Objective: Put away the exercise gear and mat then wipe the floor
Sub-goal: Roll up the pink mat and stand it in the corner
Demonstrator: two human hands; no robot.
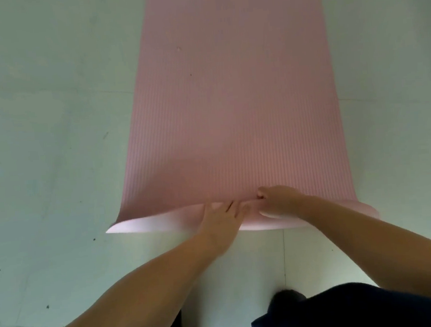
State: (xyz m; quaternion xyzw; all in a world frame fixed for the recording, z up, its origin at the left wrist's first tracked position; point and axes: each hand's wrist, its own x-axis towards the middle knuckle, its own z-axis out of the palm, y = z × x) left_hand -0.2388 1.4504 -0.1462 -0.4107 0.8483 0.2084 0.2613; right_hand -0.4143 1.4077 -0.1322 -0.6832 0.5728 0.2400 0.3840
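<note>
A long pink ribbed exercise mat (232, 97) lies flat on the pale floor and runs away from me to the top of the view. Its near end is curled over into the start of a roll, with the paler underside showing. My left hand (221, 219) rests on that folded edge near the middle, fingers fairly straight and pressing down. My right hand (280, 200) sits just to the right of it, fingers curled round the rolled edge, thumb underneath.
Pale tiled floor (53, 150) with small dark specks spreads on both sides of the mat. My dark-clothed legs (349, 310) show at the bottom edge, close behind the mat's near end.
</note>
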